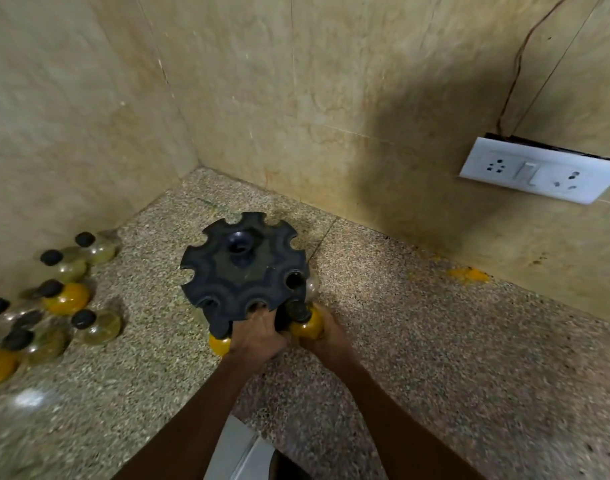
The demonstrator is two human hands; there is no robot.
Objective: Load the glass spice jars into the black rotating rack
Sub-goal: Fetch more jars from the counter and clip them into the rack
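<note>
I judge the loading to be in its early part. My right hand [326, 332] is wrapped around a glass jar of yellow spice [305, 325] and has it pressed against the near side of the black rotating rack [242, 268], its dark cap tucked just under the notched top disc; I can't tell whether it is fully seated. My left hand [258, 336] is closed on the rack's lower front edge, touching the right hand, apparently steadying the rack. Just left of my left hand a second yellow jar [218, 344] peeks out from below the rack, and just beyond my right hand a clearer jar [312, 284] shows at the rack's rim, so perhaps three slots are taken, while the notches on the far side look empty. Well to the left of my hands, a cluster of capped jars [54, 306] waits on the speckled counter [435, 341], some yellow, some pale; those are what's left. Nothing lies between them and the rack. The tiled wall corner sits close behind the rack, which may crowd turning it. Farther off to the right, a yellow spill [469, 274] marks the counter's back edge below the wall socket [539, 174].
</note>
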